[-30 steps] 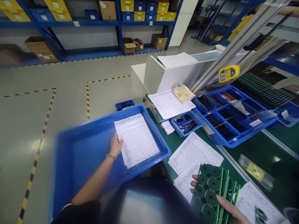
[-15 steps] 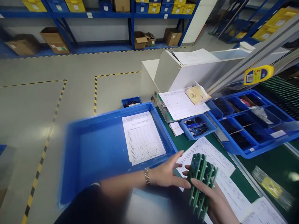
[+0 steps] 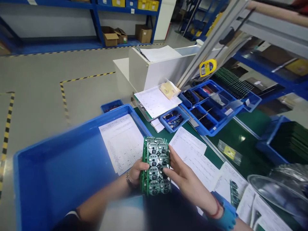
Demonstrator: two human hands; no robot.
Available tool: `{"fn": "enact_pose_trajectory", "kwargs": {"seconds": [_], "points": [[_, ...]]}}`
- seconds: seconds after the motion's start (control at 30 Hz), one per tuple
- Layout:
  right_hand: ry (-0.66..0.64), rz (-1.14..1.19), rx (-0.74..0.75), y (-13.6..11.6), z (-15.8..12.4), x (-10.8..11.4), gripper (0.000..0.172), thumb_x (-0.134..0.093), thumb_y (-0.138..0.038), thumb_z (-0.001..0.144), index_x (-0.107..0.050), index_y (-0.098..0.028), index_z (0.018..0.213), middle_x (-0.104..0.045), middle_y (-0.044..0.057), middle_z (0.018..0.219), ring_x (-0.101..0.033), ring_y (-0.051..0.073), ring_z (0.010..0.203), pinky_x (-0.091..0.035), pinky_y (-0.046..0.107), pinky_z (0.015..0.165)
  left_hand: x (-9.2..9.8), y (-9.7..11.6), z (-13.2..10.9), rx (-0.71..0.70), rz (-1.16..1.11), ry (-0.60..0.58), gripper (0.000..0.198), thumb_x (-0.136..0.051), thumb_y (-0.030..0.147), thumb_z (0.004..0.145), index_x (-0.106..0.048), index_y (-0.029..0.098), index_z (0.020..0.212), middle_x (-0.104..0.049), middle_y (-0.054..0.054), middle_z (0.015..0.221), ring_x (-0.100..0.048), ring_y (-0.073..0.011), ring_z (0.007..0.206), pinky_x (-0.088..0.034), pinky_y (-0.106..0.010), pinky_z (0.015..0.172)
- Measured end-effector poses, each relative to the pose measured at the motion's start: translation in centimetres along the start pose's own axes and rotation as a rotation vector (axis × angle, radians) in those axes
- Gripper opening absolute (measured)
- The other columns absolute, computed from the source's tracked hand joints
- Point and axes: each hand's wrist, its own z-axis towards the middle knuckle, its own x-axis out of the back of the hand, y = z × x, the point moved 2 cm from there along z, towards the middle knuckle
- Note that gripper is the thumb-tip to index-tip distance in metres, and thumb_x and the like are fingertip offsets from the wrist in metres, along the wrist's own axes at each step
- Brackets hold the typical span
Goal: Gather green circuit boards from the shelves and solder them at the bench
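Note:
A stack of green circuit boards (image 3: 156, 166) is held up between my two hands, its top face with rows of round printed sections turned towards me. My left hand (image 3: 137, 171) grips the stack's left edge, thumb on top and the other fingers hidden behind. My right hand (image 3: 179, 166) closes on the right side, its thumb lying on the top face. Under the left forearm is a large blue tub (image 3: 64, 160) with a printed sheet (image 3: 121, 141) in it. More printed sheets (image 3: 192, 154) lie on the green bench beside my right hand.
A blue tray of pens (image 3: 174, 120) and a clipboard (image 3: 156, 101) stand beyond the stack. Farther right are a divided blue bin (image 3: 211, 109), a small bag (image 3: 229, 152), a loose circuit board (image 3: 234, 192) and a clear round container (image 3: 276, 192). A yellow tape measure (image 3: 208, 68) hangs near a metal post.
My left hand, apart from the boards earlier, now grips their left edge. The stack has moved left and turned so its face shows. The view has swung to the right.

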Motion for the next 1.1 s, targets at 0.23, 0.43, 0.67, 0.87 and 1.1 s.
{"fn": "enact_pose_trajectory", "kwargs": {"seconds": [0.23,0.43,0.67,0.87,1.1], "points": [[0.069,-0.321,0.134,-0.5,-1.3,0.1,0.067,-0.045,-0.028,0.085,-0.008,-0.026,0.140,-0.048,0.008,0.126,-0.055,0.024,0.101,-0.046,0.042,0.089,-1.0,0.0,-0.5,0.002,0.036,0.036,0.061,-0.064,0.028,0.051,-0.055,0.009,0.108,-0.065,-0.015,0.097,-0.059,-0.0333,0.093,-0.045,-0.047,0.081],[0.136,-0.376,0.202,-0.9,-1.9,0.4,0.067,-0.048,-0.025,0.082,-0.013,-0.025,0.140,-0.055,0.007,0.118,-0.050,0.028,0.111,-0.041,0.046,0.095,-2.0,0.1,-0.2,0.044,0.066,0.027,0.066,-0.065,0.031,0.047,-0.054,0.010,0.108,-0.065,-0.015,0.097,-0.059,-0.0348,0.094,-0.046,-0.047,0.079],[0.091,-0.392,0.190,-0.8,-2.0,0.3,0.067,-0.043,-0.027,0.085,-0.005,-0.028,0.140,-0.034,0.005,0.139,-0.040,0.029,0.121,-0.038,0.048,0.098,-2.6,0.2,-0.4,0.036,0.075,0.060,0.063,-0.065,0.033,0.049,-0.055,0.010,0.106,-0.066,-0.015,0.093,-0.060,-0.0340,0.090,-0.048,-0.047,0.075],[0.086,-0.395,0.213,-0.8,-2.2,0.2,0.066,-0.043,-0.026,0.085,-0.007,-0.028,0.140,-0.028,0.003,0.142,-0.039,0.029,0.122,-0.038,0.048,0.099,-2.4,0.3,-0.7,0.005,0.090,0.107,0.062,-0.066,0.032,0.047,-0.056,0.012,0.104,-0.068,-0.011,0.085,-0.062,-0.0326,0.087,-0.050,-0.045,0.073],[0.094,-0.410,0.232,-0.8,-2.5,0.1,0.067,-0.044,-0.026,0.085,-0.007,-0.028,0.140,-0.027,0.002,0.143,-0.037,0.029,0.123,-0.039,0.046,0.098,-2.1,-0.2,-1.0,0.003,0.070,0.122,0.056,-0.064,0.030,0.048,-0.059,0.011,0.100,-0.069,-0.011,0.076,-0.063,-0.0326,0.084,-0.050,-0.047,0.073]]}}
